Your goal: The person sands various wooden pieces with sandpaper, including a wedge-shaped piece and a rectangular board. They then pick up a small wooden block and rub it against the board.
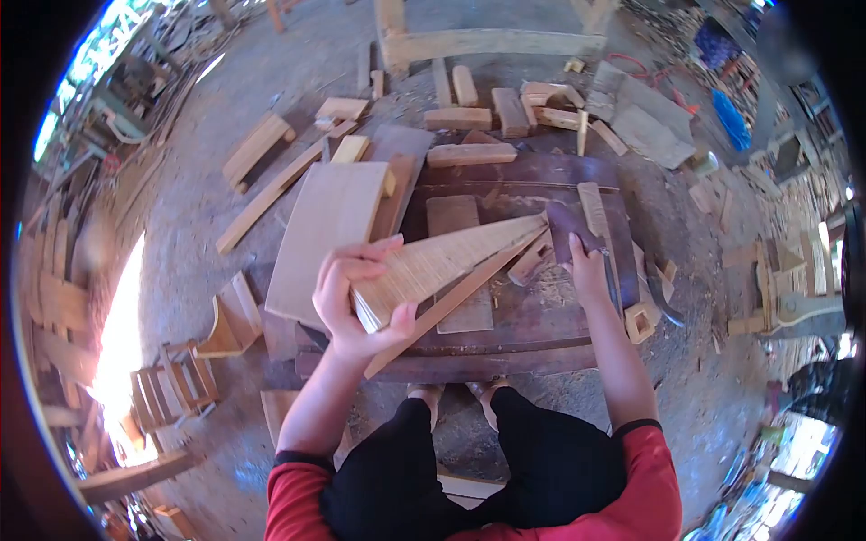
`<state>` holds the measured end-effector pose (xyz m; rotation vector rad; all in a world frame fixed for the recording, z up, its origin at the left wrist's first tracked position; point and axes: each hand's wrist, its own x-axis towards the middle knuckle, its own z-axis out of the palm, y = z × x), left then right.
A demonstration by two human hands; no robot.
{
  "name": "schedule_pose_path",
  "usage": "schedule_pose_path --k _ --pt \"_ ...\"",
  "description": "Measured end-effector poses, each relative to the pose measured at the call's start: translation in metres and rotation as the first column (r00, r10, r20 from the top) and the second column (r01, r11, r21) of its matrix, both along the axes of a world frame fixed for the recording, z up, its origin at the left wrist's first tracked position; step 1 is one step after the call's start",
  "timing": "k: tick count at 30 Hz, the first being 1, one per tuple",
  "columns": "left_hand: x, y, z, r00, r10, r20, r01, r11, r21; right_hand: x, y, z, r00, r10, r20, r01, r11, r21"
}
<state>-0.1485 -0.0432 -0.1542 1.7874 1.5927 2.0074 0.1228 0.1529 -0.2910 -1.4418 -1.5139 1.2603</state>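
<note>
My left hand (354, 287) is closed around the wide near end of a wooden board (451, 261), fingers over the top and thumb at the near edge. The board is tilted and looks narrower toward its far end. At that far end my right hand (586, 266) grips a dark maroon sheet, seemingly sandpaper (564, 224), which touches or overlaps the board's tip. Underneath lies a long wooden strip (451, 311), set diagonally across the dark low worktable (532, 338). A notched wooden block (530, 261) sits close to my right hand.
A wide flat panel (320, 234) lies left of my left hand. Several wood offcuts (457, 119) are scattered beyond the worktable. A curved dark blade-like tool (663, 298) and a hollow wooden block (641, 322) lie to the right. A wooden frame (496, 42) stands farther back.
</note>
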Motion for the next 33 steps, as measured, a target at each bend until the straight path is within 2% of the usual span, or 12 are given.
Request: schedule_pose_path --k 1,7,9,15,18,20,23,25,27,29,31,33 --pt "0.005 0.004 -0.005 0.999 -0.027 0.026 0.028 0.999 -0.017 0.007 0.001 -0.003 0.976 -0.167 -0.141 0.136 0.968 -0.21" --pt "0.014 0.026 -0.03 0.995 -0.091 -0.041 0.087 0.992 -0.093 0.039 0.024 -0.011 0.923 -0.334 -0.194 0.263 0.911 -0.317" --pt "0.006 0.032 -0.032 0.992 -0.114 0.061 0.121 0.985 -0.124 0.04 0.024 -0.017 0.924 -0.337 -0.181 0.272 0.911 -0.309" --pt "0.006 0.039 -0.02 0.981 -0.196 -0.003 0.193 0.967 -0.164 0.04 0.023 -0.026 0.972 -0.208 -0.112 0.19 0.969 -0.155" --pt "0.01 0.044 -0.014 0.961 -0.245 -0.126 0.223 0.961 -0.164 0.041 0.026 -0.037 0.993 -0.118 0.031 0.121 0.987 -0.105" --pt "0.013 0.047 -0.011 0.936 -0.282 -0.212 0.251 0.955 -0.159 0.031 0.02 -0.025 0.966 0.03 0.257 -0.009 0.997 -0.082" --pt "0.02 0.046 -0.017 0.938 -0.312 -0.148 0.285 0.941 -0.181 -0.001 -0.009 0.001 0.98 0.079 0.181 -0.046 0.983 -0.178" --pt "0.022 0.047 -0.018 0.95 -0.246 -0.192 0.22 0.965 -0.144 -0.04 -0.027 -0.015 0.956 -0.104 -0.274 0.183 0.941 0.283" --pt "0.022 0.051 -0.018 0.966 -0.16 -0.202 0.145 0.986 -0.086 -0.048 -0.056 0.056 0.975 0.043 -0.217 -0.084 0.979 -0.186" --pt "0.022 0.053 -0.019 0.978 -0.063 -0.196 0.059 0.998 -0.028 -0.065 -0.082 0.1 0.807 0.335 -0.486 -0.331 0.939 0.098" --pt "0.02 0.052 -0.017 0.982 -0.014 -0.187 -0.003 0.996 -0.093 -0.076 -0.099 0.105 0.867 0.484 -0.117 -0.397 0.813 0.425" --pt "0.019 0.047 -0.015 0.985 -0.026 -0.173 0.002 0.99 -0.139 -0.076 -0.099 0.104 0.84 0.529 -0.117 -0.418 0.771 0.481"
